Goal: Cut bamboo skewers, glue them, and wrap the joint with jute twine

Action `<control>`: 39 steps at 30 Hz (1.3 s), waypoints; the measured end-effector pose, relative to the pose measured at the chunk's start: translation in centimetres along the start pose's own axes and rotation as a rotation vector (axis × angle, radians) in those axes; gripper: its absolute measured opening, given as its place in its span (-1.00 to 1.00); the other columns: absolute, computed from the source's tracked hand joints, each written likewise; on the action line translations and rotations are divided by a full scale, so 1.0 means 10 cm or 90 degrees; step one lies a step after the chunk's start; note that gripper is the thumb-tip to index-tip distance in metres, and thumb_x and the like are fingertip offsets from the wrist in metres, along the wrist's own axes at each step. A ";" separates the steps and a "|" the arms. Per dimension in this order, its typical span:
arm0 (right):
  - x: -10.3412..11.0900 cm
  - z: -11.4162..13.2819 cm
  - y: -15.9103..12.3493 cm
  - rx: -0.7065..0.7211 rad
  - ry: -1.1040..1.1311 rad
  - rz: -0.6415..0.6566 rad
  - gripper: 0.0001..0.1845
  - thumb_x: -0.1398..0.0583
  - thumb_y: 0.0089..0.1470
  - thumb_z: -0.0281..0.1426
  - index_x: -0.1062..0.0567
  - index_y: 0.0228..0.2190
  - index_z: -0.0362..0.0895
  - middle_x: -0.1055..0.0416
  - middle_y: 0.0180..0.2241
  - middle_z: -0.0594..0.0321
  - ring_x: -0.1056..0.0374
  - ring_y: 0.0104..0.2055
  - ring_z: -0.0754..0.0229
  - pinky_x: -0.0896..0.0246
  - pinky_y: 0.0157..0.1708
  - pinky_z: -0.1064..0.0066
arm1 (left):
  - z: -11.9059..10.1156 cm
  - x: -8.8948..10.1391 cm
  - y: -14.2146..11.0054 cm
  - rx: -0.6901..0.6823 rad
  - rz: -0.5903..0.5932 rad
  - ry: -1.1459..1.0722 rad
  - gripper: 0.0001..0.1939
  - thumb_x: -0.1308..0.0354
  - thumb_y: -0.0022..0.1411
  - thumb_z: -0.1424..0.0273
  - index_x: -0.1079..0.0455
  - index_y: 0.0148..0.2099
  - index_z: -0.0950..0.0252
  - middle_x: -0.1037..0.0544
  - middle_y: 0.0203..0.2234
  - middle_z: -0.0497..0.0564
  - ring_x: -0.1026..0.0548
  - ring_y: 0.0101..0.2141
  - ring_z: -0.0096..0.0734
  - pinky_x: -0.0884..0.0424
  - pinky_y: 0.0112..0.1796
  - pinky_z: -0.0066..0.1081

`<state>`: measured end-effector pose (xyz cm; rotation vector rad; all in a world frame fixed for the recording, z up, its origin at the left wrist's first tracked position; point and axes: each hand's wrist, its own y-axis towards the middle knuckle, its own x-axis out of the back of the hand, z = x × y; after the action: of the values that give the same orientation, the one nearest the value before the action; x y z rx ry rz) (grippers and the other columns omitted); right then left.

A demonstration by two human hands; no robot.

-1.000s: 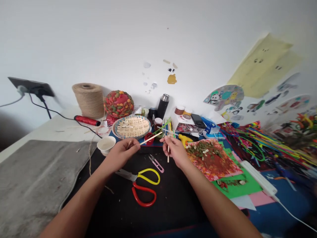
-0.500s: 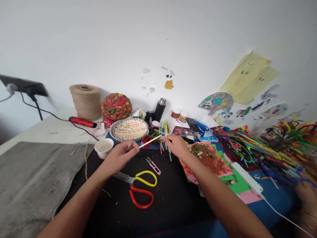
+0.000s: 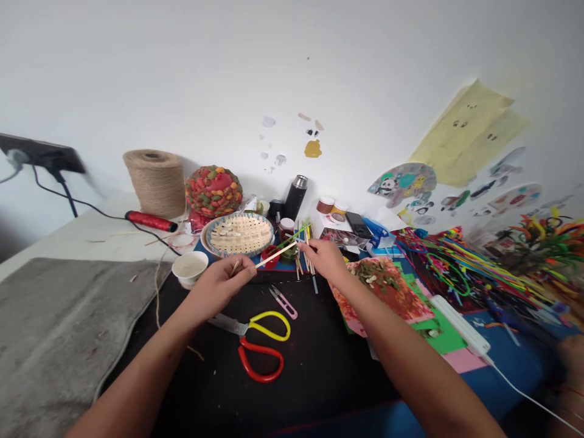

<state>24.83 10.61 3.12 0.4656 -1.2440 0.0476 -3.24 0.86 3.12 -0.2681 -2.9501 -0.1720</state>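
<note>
A thin pale wooden stick (image 3: 276, 255) runs up and to the right between my two hands. My left hand (image 3: 222, 281) is closed round its lower end, and a short stick end shows above the curled fingers. At the upper end, my right hand (image 3: 323, 258) pinches with thumb and forefinger at the tip; the exact contact is too small to make out. Below the hands, scissors (image 3: 244, 331) with one yellow and one red handle lie on the black mat (image 3: 319, 365), beside small pink thread snips (image 3: 285, 304). Several more sticks (image 3: 309, 261) lie behind the right fingers.
A woven basket (image 3: 262, 246) and a white bowl (image 3: 190, 267) stand beyond my left hand. Farther back are a twine spool (image 3: 155, 185) and a black flask (image 3: 296, 198). Painted paper (image 3: 406, 298) and a white power strip (image 3: 460, 325) lie right. Another person's arm (image 3: 572, 365) shows at the right edge.
The right fingertips have moved up slightly and now meet the stick's upper end. The left hand keeps its hold. The whole view has shifted a little.
</note>
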 end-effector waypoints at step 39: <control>-0.31 1.16 -0.36 -0.144 0.921 0.087 -0.48 -0.28 0.20 0.11 -0.55 -0.43 -0.10 -0.22 -0.67 0.43 -0.01 -0.66 0.35 0.17 -0.64 0.45 | 0.01 -0.03 -0.01 -0.050 0.014 -0.015 -0.61 -0.25 0.31 0.05 -0.46 -0.35 0.29 -0.41 -0.53 -0.10 -0.28 -0.46 -0.44 -0.22 -0.38 -0.43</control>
<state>14.40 3.83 1.92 0.0571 0.1524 0.2985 -2.96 0.70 2.94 -0.3151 -2.9667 -0.2850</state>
